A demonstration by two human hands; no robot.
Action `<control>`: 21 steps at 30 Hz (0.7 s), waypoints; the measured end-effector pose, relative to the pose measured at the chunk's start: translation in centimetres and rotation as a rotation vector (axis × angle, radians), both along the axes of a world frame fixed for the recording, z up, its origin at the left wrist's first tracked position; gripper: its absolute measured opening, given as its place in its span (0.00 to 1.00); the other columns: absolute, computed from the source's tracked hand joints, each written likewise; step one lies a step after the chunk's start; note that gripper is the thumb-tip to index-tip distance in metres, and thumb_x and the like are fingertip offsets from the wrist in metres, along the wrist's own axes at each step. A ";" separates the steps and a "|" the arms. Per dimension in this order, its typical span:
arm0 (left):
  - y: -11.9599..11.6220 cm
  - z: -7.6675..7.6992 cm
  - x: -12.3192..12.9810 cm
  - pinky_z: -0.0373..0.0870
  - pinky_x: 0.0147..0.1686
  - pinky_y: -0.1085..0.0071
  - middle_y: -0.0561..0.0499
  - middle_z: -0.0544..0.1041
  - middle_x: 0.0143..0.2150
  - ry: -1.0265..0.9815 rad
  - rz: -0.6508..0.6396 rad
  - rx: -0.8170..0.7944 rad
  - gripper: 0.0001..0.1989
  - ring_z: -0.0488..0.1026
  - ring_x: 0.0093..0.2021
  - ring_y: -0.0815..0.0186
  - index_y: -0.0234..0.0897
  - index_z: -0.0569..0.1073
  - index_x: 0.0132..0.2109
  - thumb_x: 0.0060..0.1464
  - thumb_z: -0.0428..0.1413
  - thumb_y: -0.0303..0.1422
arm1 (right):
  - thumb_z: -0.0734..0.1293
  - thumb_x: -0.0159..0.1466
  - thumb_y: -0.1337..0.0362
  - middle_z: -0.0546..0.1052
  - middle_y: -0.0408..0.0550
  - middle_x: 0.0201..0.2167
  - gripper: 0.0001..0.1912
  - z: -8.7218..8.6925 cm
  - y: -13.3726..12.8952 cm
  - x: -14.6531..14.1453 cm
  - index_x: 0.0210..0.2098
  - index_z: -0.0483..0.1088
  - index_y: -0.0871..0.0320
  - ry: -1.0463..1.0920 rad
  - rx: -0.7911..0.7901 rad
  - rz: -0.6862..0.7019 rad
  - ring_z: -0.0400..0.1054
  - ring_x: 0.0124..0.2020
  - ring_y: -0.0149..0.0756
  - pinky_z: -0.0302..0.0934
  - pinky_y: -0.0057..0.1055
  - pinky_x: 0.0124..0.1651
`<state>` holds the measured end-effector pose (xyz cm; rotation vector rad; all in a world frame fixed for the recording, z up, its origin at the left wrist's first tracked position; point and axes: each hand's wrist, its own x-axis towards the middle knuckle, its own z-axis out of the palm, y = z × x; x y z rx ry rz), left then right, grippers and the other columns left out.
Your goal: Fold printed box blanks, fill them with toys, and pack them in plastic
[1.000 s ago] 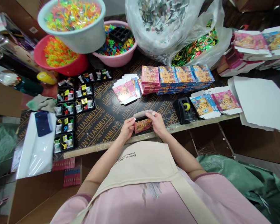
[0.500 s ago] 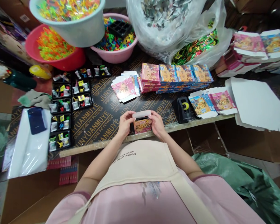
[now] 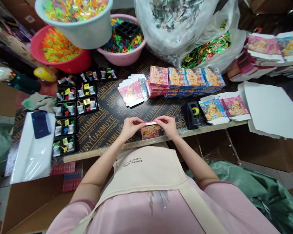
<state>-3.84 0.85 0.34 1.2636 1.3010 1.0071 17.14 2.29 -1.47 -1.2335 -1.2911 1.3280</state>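
Note:
A small printed cardboard box stands on the table's front edge, right before my apron. My left hand pinches the left end of its top flap, and my right hand pinches the right end. The flap shows as a narrow white strip between my fingertips, folded down close to the box's opening. Behind the box lie flat printed cartons in a loose fan. Stacked closed boxes, pink and blue, stand further back.
Filled black trays line the left, near a phone on white sheets. A black tape dispenser sits right, beside more flat cartons. Tubs and a plastic bag of small items stand at the back.
The box's raised white flap has been folded down toward the opening. Both hands have moved from the flap's sides to over the top, with the elbows further out.

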 end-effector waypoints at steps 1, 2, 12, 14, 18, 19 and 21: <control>0.1 0.1 0.0 0.74 0.30 0.70 0.48 0.81 0.27 0.008 -0.012 0.007 0.09 0.77 0.27 0.64 0.35 0.81 0.29 0.43 0.66 0.38 | 0.76 0.53 0.52 0.81 0.45 0.27 0.12 0.1 0.2 0.1 0.28 0.79 0.55 -0.002 0.001 0.009 0.73 0.29 0.35 0.69 0.34 0.37; 0.0 0.2 -0.1 0.74 0.30 0.70 0.48 0.82 0.28 0.024 -0.020 0.032 0.09 0.77 0.28 0.64 0.35 0.81 0.29 0.44 0.65 0.37 | 0.76 0.53 0.52 0.81 0.45 0.26 0.13 0.3 0.4 0.1 0.27 0.79 0.55 -0.005 0.006 0.019 0.73 0.29 0.35 0.69 0.33 0.37; -1.8 0.4 0.3 0.72 0.39 0.67 0.46 0.81 0.36 0.364 -0.145 0.451 0.09 0.77 0.36 0.63 0.40 0.76 0.30 0.57 0.57 0.34 | 0.75 0.55 0.54 0.84 0.47 0.36 0.06 0.9 -0.7 0.7 0.30 0.81 0.48 -0.076 0.191 0.101 0.76 0.42 0.46 0.65 0.52 0.56; -1.4 0.3 0.9 0.71 0.38 0.67 0.46 0.79 0.35 0.432 -0.201 0.465 0.07 0.75 0.35 0.62 0.39 0.76 0.32 0.58 0.56 0.34 | 0.74 0.57 0.54 0.84 0.47 0.38 0.05 0.8 -1.3 0.6 0.30 0.80 0.47 -0.118 0.243 0.075 0.75 0.44 0.47 0.63 0.54 0.58; -0.3 0.6 2.1 0.69 0.38 0.69 0.47 0.77 0.36 0.508 -0.245 0.581 0.11 0.73 0.37 0.63 0.39 0.76 0.41 0.62 0.49 0.28 | 0.73 0.58 0.56 0.81 0.48 0.47 0.08 1.2 -1.9 3.5 0.37 0.80 0.46 -0.277 0.334 -0.059 0.71 0.51 0.48 0.59 0.53 0.62; -0.1 0.7 2.3 0.69 0.39 0.69 0.47 0.76 0.37 0.517 -0.226 0.626 0.12 0.73 0.38 0.63 0.39 0.76 0.43 0.63 0.48 0.28 | 0.72 0.59 0.56 0.80 0.49 0.48 0.09 1.3 -2.1 5.2 0.39 0.79 0.47 -0.333 0.350 -0.160 0.70 0.53 0.48 0.58 0.52 0.63; 0.3 0.5 2.7 0.69 0.40 0.69 0.47 0.76 0.40 0.542 -0.188 0.706 0.13 0.72 0.40 0.63 0.40 0.76 0.47 0.64 0.47 0.27 | 0.70 0.61 0.57 0.77 0.52 0.48 0.10 1.1 -2.4 9.4 0.40 0.79 0.50 -0.454 0.358 -0.407 0.68 0.53 0.47 0.57 0.51 0.63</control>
